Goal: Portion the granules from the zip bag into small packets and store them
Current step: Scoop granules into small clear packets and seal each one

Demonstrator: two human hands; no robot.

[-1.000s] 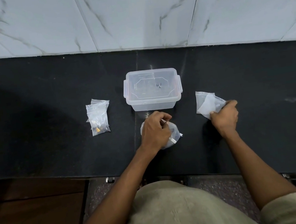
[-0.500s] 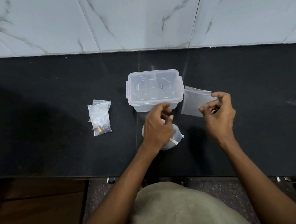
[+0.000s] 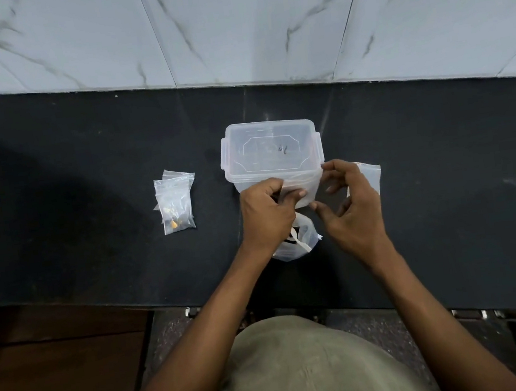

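Note:
A small clear empty packet (image 3: 310,190) is held up between both hands, just in front of the lidded clear plastic container (image 3: 269,148). My left hand (image 3: 266,217) pinches its left edge. My right hand (image 3: 352,212) holds its right edge with thumb and fingers. Below the hands the zip bag of granules (image 3: 302,243) stands on the black counter, partly hidden by my left wrist, with a white strip sticking out of it. Filled packets (image 3: 175,204) lie to the left of the container.
More empty packets (image 3: 370,177) lie right of the container, partly behind my right hand. The black counter (image 3: 443,171) runs to a white marble wall at the back. Its front edge is close to my body, with a brown surface at lower left.
My right hand lifted one packet off the right pile and carried it left. My left hand rose from the zip bag and took the packet's other edge.

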